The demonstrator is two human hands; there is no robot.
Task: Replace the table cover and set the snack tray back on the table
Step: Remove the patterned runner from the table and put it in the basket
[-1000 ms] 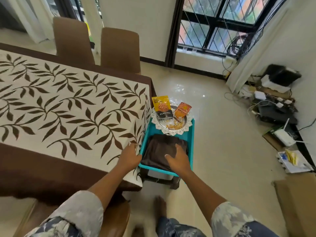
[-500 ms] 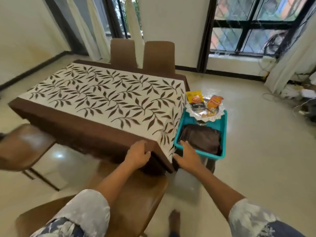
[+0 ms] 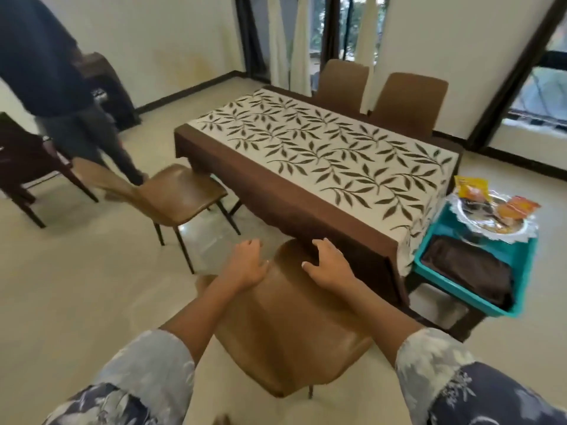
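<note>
Both hands are spread open above the nearest chair [image 3: 288, 326], a smooth, glossy brown seat with a rounded back, pushed up to the near long side of the table [image 3: 306, 228]. The left hand [image 3: 248, 265] lies palm down at the chair's left edge, fingers loosely fanned, holding nothing. The right hand [image 3: 328, 262] hovers over the chair where it meets the hanging cloth, its fingers curled slightly toward the dark border; whether they touch the fabric cannot be told, and it has nothing in hold.

The table cover [image 3: 322, 154] lies flat on the table: a cream rectangle printed with brown leafy sprigs, framed by a plain dark brown band that drapes over the edges.

At the table's right end, just beside it, a teal plastic bin [image 3: 478, 299] sits on a dark low stand. Inside it lies a folded dark brown cloth [image 3: 469, 268]. The snack tray [image 3: 497, 222], round and shiny with a lacy white rim, rests across the bin's far end, carrying yellow and orange packets [image 3: 469, 187].

A second brown chair [image 3: 181, 194] stands off the table's left corner, and two more [image 3: 377, 90] stand at its far side. Beyond the left end a person in dark clothes [image 3: 58, 87] stands on the pale glossy floor.
</note>
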